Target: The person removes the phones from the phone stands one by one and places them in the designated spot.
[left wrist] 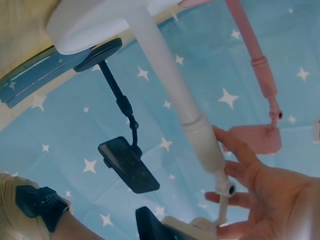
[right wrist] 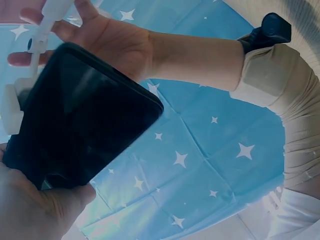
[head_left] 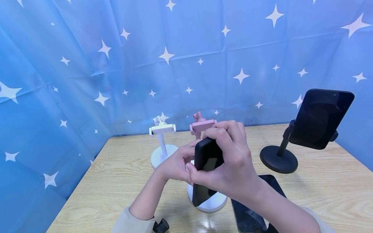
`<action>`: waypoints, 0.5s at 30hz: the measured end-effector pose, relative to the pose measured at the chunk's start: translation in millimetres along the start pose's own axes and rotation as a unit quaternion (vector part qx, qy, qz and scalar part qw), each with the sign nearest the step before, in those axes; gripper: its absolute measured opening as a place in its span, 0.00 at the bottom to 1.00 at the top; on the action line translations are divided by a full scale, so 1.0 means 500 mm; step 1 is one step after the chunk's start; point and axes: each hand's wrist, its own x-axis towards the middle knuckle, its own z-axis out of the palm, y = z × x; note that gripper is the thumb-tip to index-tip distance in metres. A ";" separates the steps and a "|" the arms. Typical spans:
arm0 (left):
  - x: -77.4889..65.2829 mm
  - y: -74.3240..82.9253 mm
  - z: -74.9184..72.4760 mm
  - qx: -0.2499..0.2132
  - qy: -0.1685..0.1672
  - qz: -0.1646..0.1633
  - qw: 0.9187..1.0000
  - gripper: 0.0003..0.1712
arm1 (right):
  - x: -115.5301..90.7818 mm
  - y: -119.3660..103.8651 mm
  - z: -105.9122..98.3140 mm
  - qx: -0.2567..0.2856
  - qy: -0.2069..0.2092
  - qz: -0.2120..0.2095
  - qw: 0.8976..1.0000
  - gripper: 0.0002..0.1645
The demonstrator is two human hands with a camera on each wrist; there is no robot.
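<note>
My right hand (head_left: pixel 233 161) grips a black smartphone (head_left: pixel 199 192) by its edges, thumb on the near side and fingers over the top edge. The phone is tilted, and its dark screen (right wrist: pixel 95 115) fills much of the right wrist view. Behind it stands a white phone stand (left wrist: pixel 170 75) with a round base (head_left: pixel 214 204). Its white clamp (right wrist: pixel 14 112) meets the phone's edge in the right wrist view. My left hand (left wrist: pixel 275 195) holds this stand around its upper pole and thin jointed neck, partly hidden by the phone in the head view.
Another white stand (head_left: pixel 163 129) and a pink stand (head_left: pixel 204 125) are at the back of the wooden table (head_left: pixel 116 181). At right, a black stand (head_left: pixel 278 159) bears a large dark phone (head_left: pixel 322 119). Another dark device (head_left: pixel 247 215) lies under my right forearm. A starry blue cloth (head_left: pixel 189 74) hangs behind.
</note>
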 end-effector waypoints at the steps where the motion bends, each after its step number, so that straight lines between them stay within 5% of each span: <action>1: 0.000 0.000 0.003 0.004 0.006 0.008 1.000 0.23 | 0.011 -0.012 -0.006 0.011 -0.001 0.003 1.000 0.37; 5: 0.000 -0.001 0.014 0.022 0.027 0.036 0.999 0.22 | 0.019 -0.020 -0.018 0.047 -0.011 0.019 0.999 0.37; 15: -0.001 -0.010 0.024 0.021 0.053 0.068 0.996 0.30 | -0.036 0.041 -0.031 0.095 -0.028 0.045 0.994 0.47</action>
